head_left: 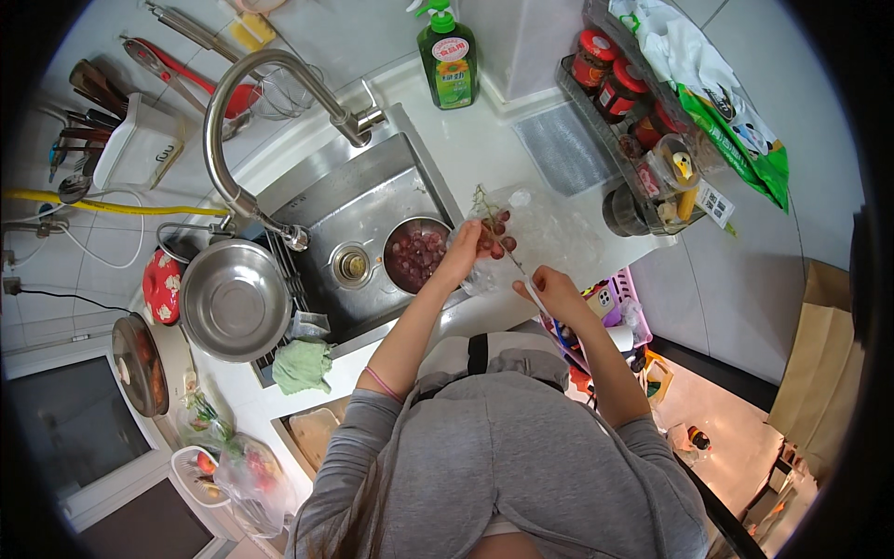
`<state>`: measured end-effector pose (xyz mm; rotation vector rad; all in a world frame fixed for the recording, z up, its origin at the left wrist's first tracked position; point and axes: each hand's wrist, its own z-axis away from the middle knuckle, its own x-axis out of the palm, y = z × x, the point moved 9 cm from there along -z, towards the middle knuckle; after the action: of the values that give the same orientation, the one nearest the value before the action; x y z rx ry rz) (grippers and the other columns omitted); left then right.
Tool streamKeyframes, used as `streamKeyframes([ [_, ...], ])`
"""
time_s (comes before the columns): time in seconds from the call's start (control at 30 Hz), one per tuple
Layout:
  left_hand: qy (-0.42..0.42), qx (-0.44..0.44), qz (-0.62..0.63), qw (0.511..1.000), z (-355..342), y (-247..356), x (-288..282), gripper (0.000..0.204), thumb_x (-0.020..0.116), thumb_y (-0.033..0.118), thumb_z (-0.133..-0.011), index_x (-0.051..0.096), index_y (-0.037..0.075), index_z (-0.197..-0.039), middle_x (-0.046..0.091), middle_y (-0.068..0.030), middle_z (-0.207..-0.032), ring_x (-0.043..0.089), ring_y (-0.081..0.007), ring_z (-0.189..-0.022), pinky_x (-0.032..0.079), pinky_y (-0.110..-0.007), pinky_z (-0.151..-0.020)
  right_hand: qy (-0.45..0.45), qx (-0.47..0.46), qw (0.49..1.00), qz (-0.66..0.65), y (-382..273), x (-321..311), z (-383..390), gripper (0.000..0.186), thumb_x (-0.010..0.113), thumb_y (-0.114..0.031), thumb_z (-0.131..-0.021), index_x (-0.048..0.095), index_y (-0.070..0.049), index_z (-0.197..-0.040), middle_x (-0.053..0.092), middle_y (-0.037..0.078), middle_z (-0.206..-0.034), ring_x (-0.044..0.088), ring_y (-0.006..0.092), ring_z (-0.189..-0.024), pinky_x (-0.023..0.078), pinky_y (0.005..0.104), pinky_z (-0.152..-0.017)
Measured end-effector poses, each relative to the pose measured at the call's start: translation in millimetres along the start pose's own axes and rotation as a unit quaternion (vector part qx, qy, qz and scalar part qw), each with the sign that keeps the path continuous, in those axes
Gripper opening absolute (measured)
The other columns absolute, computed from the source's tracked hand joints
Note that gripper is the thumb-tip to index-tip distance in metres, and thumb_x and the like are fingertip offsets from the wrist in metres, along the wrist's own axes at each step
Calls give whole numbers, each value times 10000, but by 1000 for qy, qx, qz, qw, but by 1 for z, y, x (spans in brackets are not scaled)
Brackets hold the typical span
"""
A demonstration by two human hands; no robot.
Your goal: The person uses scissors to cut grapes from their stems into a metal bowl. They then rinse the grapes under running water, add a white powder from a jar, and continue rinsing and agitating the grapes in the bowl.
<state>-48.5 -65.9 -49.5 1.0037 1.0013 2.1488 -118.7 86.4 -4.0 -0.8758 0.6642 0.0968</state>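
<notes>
Just right of the rectangular steel sink [321,233], we're pinching a sparse red grape bunch [497,252] in our left hand [463,248], clamping slim, seemingly metal scissors [530,285] in our right hand [556,296], most grapes [419,258] apparently already filling the round steel bowl [401,229], few remaining.

Beyond the left hand [460,253], a green bottle [448,67]; left of that hand, a green cloth [302,364]; beyond the right hand [556,296], red-lidded jars [618,95].

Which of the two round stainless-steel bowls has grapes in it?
The round stainless-steel bowl inside the rectangular steel sink; purplish-red grapes lie in it. The other round bowl, at the sink's left edge, shows bare metal inside.
</notes>
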Motion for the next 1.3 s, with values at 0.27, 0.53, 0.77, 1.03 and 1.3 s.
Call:
streamKeyframes([
  [0.27,-5,-3,-35,999,4,-1,-2,531,201,422,-986,548,37,-870,514,-25,-609,476,-122,-568,392,-277,-578,-169,71,955,-234,-1,34,3,537,531,-551,-847,523,-25,-740,522,45,-587,512,119,-468,410,246,-451],
  [0.53,-9,17,-19,1000,-2,-12,-11,584,190,444,-984,577,13,-906,526,-25,-601,470,-118,-558,398,-268,-578,-205,75,936,-276,-14,32,16,519,500,-536,-871,510,-33,-740,501,28,-580,484,115,-449,387,250,-433],
  [0.77,40,14,-16,999,3,-10,-13,599,194,472,-980,560,8,-886,492,-15,-593,437,-100,-535,381,-247,-527,-185,62,955,-223,-2,44,10,496,507,-515,-875,501,-28,-782,508,33,-610,483,107,-460,383,243,-439],
  [1.03,26,22,-1,999,11,0,-2,596,199,544,-954,503,42,-848,362,21,-545,343,-96,-498,372,-275,-530,-91,49,972,-212,6,56,2,522,586,-515,-829,499,-3,-783,520,65,-599,516,137,-479,415,283,-448],
  [1.3,85,54,-107,989,8,-2,-11,676,165,503,-968,600,3,-833,410,15,-515,375,-104,-469,362,-269,-487,37,-38,990,-130,2,71,0,499,531,-500,-871,477,-15,-767,500,47,-559,497,127,-461,395,285,-445],
])
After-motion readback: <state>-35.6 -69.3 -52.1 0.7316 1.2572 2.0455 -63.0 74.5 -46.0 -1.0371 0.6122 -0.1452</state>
